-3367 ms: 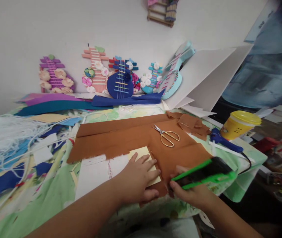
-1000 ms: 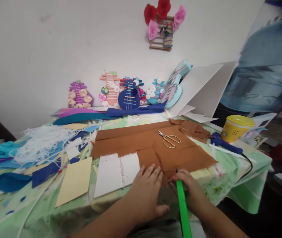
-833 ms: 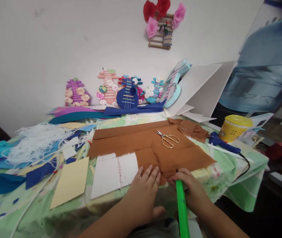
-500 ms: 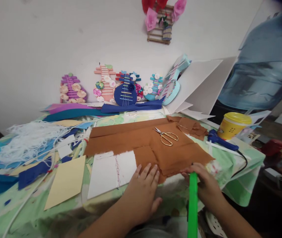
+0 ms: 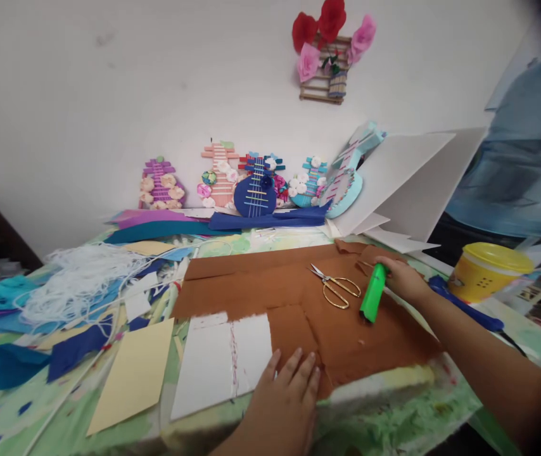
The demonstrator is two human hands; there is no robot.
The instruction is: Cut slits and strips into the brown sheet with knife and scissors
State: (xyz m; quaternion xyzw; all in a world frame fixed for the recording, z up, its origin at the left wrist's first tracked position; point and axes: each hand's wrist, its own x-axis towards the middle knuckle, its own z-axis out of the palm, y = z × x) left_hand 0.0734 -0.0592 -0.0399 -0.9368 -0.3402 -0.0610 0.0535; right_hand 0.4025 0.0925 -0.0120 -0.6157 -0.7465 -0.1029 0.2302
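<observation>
My left hand (image 5: pixel 286 402) lies flat with its fingers spread, over the right edge of a white board (image 5: pixel 204 373) and the brown fabric (image 5: pixel 246 285) beside it. My right hand (image 5: pixel 400 278) reaches across the fabric and grips the upper end of a bright green strip-like tool (image 5: pixel 374 296); its exact kind is unclear. The tool slants down over the cloth, and I cannot tell whether it touches. Just left of it lie scissors (image 5: pixel 335 288) with gold handles and parted blades. Reddish streaks run down the board's middle.
A yellow-lidded tub (image 5: pixel 486 278) and a blue glue gun (image 5: pixel 465 304) are at the right. White cord (image 5: pixel 75 272), cloth scraps and a cream card (image 5: pixel 132 373) cover the left. Decorated lute shapes (image 5: pixel 254 190) lean against the wall, near white panels (image 5: pixel 389 177).
My right hand has moved from the table's front edge up and forward over the brown fabric, carrying the green tool. My left hand stays on the board and cloth. The view has shifted.
</observation>
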